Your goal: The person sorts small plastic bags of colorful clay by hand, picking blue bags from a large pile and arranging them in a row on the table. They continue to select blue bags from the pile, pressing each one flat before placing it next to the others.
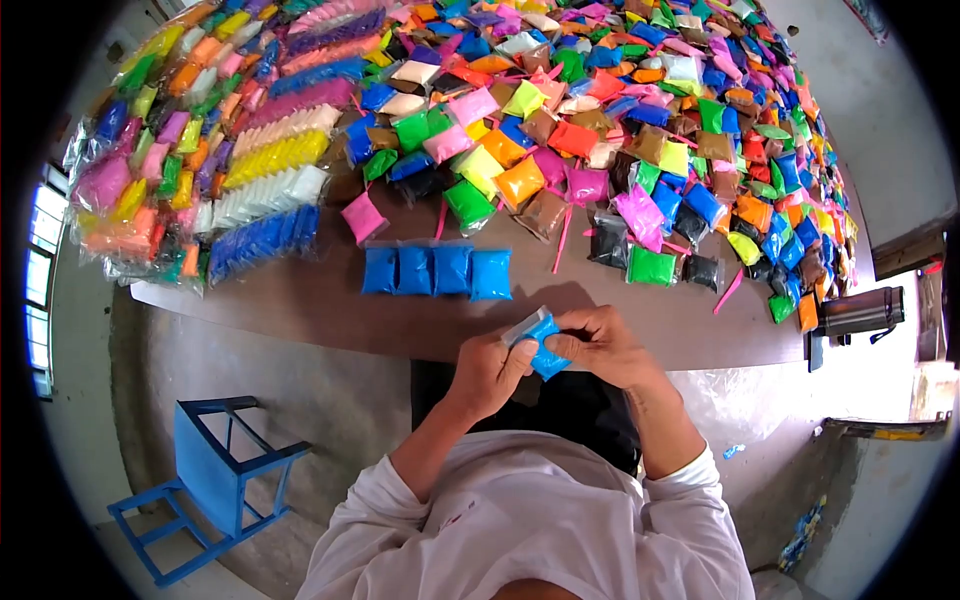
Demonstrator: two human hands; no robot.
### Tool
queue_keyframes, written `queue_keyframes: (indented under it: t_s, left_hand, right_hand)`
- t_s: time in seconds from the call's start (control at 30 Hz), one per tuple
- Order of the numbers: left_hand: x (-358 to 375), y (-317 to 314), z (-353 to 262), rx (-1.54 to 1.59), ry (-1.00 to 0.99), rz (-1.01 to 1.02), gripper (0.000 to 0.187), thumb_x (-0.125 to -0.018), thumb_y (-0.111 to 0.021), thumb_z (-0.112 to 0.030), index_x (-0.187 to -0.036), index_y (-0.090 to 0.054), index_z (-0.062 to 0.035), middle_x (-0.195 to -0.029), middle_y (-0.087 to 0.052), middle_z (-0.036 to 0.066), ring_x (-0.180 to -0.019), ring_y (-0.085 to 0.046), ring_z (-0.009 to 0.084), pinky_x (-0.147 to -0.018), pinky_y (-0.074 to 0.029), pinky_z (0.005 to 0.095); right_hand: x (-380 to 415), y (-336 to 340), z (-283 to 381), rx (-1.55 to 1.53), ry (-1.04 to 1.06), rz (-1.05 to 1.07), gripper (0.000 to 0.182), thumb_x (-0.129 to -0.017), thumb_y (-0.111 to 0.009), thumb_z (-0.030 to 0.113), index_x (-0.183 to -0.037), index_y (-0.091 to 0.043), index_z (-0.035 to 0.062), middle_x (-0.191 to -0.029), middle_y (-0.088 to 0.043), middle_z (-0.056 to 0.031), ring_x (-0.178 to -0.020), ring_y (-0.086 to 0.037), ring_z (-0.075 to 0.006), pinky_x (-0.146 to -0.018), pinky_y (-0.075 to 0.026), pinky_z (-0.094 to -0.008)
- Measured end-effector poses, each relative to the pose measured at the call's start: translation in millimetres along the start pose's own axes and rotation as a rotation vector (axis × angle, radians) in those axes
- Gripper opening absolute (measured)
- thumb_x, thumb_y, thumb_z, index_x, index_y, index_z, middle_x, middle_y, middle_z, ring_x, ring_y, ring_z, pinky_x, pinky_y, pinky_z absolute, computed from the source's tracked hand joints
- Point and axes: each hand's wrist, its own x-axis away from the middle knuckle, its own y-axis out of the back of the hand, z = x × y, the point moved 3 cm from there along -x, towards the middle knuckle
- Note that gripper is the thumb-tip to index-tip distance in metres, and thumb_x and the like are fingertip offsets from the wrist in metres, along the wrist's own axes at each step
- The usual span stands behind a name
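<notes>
A small clear packet of blue clay-like material [545,360] is held between my two hands, just off the table's front edge. My left hand [492,368] pinches its left side with the thumb on top. From the right, my right hand [605,345] grips the same packet, thumb pressed on its face. Beyond my hands, a row of several blue packets [435,272] lies side by side on the brown table [340,315]. What fills the packets cannot be made out exactly.
A large heap of mixed coloured packets [575,140] covers the table's back and right. Sorted rows of packets, with a white row [270,195], lie at the left. A metal flask [862,312] is at the right edge. A blue stool [215,470] stands on the floor, lower left.
</notes>
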Motion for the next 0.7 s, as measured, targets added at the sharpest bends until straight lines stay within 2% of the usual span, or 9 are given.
queue_keyframes:
  t_s: [0.03,0.1,0.17,0.23,0.3,0.37,0.43,0.57,0.7]
  left_hand:
    - [-0.9,-0.2,1.0,-0.002,-0.003,-0.005,0.049,-0.101,-0.050,-0.042,-0.078,-0.061,-0.0009,-0.066,-0.061,0.010,-0.060,-0.062,0.0218,-0.057,-0.048,0.0332]
    - [-2.1,-0.2,3.8,-0.017,-0.048,-0.043,0.041,-0.097,-0.058,-0.029,-0.068,-0.056,-0.0003,-0.062,-0.054,0.010,-0.054,-0.055,0.0251,-0.052,-0.043,0.0353]
    - [-1.3,-0.6,1.9,-0.061,-0.116,-0.066,0.038,-0.096,-0.059,-0.021,-0.066,-0.052,0.0007,-0.062,-0.052,0.009,-0.053,-0.050,0.0215,-0.051,-0.040,0.0340]
    - [-0.2,-1.8,1.0,-0.102,-0.190,-0.093,0.034,-0.092,-0.063,-0.009,-0.064,-0.047,0.0025,-0.062,-0.048,0.009,-0.051,-0.042,0.0194,-0.049,-0.035,0.0333]
    - [-0.7,-1.2,-2.2,-0.110,-0.208,-0.104,0.034,-0.092,-0.063,-0.009,-0.064,-0.048,0.0026,-0.062,-0.049,0.009,-0.051,-0.042,0.0195,-0.049,-0.035,0.0329]
    - [-1.1,-0.7,-3.5,-0.118,-0.227,-0.117,0.033,-0.092,-0.063,-0.009,-0.064,-0.048,0.0028,-0.062,-0.049,0.009,-0.051,-0.043,0.0197,-0.048,-0.035,0.0326]
    - [-0.3,-0.5,-2.6,-0.095,-0.212,-0.137,0.034,-0.089,-0.067,-0.013,-0.063,-0.051,0.0016,-0.062,-0.049,0.013,-0.051,-0.046,0.0297,-0.048,-0.037,0.0371]
    - [-0.2,-1.9,-2.3,-0.066,-0.218,-0.148,0.031,-0.088,-0.067,-0.010,-0.063,-0.052,0.0013,-0.061,-0.049,0.012,-0.052,-0.046,0.0294,-0.048,-0.037,0.0373]
    - [0.6,-1.4,-4.4,-0.039,-0.232,-0.157,0.030,-0.087,-0.067,-0.009,-0.063,-0.053,0.0010,-0.061,-0.048,0.012,-0.052,-0.046,0.0295,-0.048,-0.037,0.0372]
  right_hand:
    - [-3.0,4.5,-9.0,0.016,0.007,-0.095,0.011,-0.091,-0.068,0.010,-0.097,-0.066,0.0002,-0.079,-0.059,0.0013,-0.073,-0.050,-0.0057,-0.061,-0.042,-0.0244]
    - [-14.2,15.7,-16.8,0.061,0.010,-0.214,0.009,-0.090,-0.068,0.008,-0.090,-0.063,0.0005,-0.076,-0.057,0.0014,-0.071,-0.050,-0.0055,-0.059,-0.042,-0.0243]
    - [-23.6,24.8,-11.4,0.089,-0.029,-0.403,0.022,-0.087,-0.070,0.003,-0.075,-0.051,0.0027,-0.067,-0.053,0.0012,-0.064,-0.049,-0.0050,-0.053,-0.040,-0.0250]
    - [-36.1,18.6,-11.2,0.088,-0.058,-0.435,0.020,-0.086,-0.071,0.005,-0.077,-0.053,0.0021,-0.065,-0.054,0.0002,-0.061,-0.050,-0.0059,-0.052,-0.040,-0.0259]
    - [-44.9,14.6,-13.5,0.091,-0.087,-0.469,0.019,-0.085,-0.072,0.006,-0.078,-0.055,0.0015,-0.064,-0.055,-0.0007,-0.059,-0.050,-0.0067,-0.050,-0.039,-0.0268]
    - [-52.0,12.2,-14.1,0.262,-0.082,-0.501,0.022,-0.080,-0.077,0.011,-0.080,-0.057,0.0004,-0.062,-0.058,-0.0070,-0.054,-0.056,-0.0141,-0.050,-0.042,-0.0309]
    - [-54.9,9.8,-11.3,0.377,-0.038,-0.519,0.024,-0.078,-0.078,0.013,-0.082,-0.058,-0.0003,-0.062,-0.059,-0.0098,-0.054,-0.057,-0.0182,-0.051,-0.044,-0.0329]
    - [-53.5,9.6,-0.2,0.704,0.051,-0.575,0.031,-0.074,-0.082,0.017,-0.083,-0.058,-0.0010,-0.065,-0.061,-0.0155,-0.056,-0.061,-0.0270,-0.055,-0.047,-0.0370]
    - [-46.5,14.5,4.6,0.687,-0.018,-0.563,0.028,-0.075,-0.081,0.017,-0.084,-0.059,0.0000,-0.064,-0.061,-0.0138,-0.057,-0.061,-0.0266,-0.055,-0.048,-0.0365]
